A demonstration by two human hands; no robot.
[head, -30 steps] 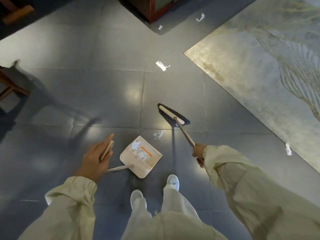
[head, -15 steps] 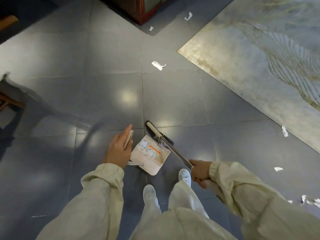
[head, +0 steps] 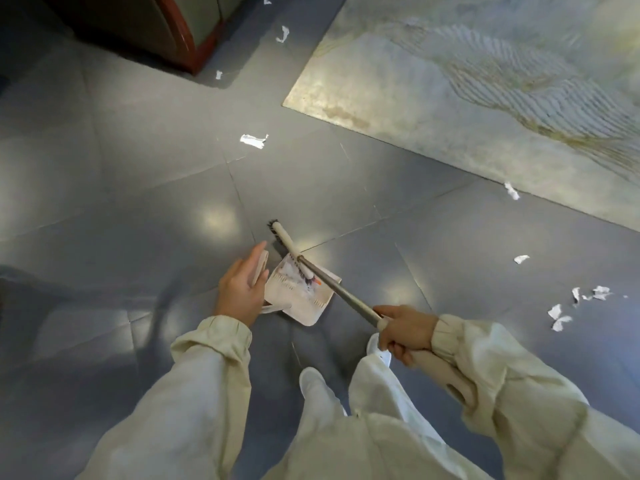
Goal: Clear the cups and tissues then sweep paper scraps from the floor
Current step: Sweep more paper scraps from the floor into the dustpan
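A cream dustpan (head: 313, 306) rests on the grey tiled floor in front of my feet, with white paper scraps inside it. My left hand (head: 242, 287) holds the top of the dustpan's upright handle (head: 260, 268). My right hand (head: 403, 332) grips the broom's shaft (head: 339, 294). The broom head (head: 282, 239) lies across the pan's far lip, its dark bristles at the mouth. Loose paper scraps lie on the floor: one (head: 254, 140) ahead, one (head: 521, 259) to the right, and a cluster (head: 575, 303) further right.
A large pale patterned rug (head: 485, 81) covers the floor at the upper right, with a scrap (head: 512, 191) at its edge. A dark wooden furniture base (head: 183, 39) stands at the top left, with scraps (head: 282, 33) near it. My white shoes (head: 311, 379) stand just behind the pan.
The broom head swept back from the open floor to the pan's mouth, pushing the scrap in. My view has swung to the right, showing more scraps there.
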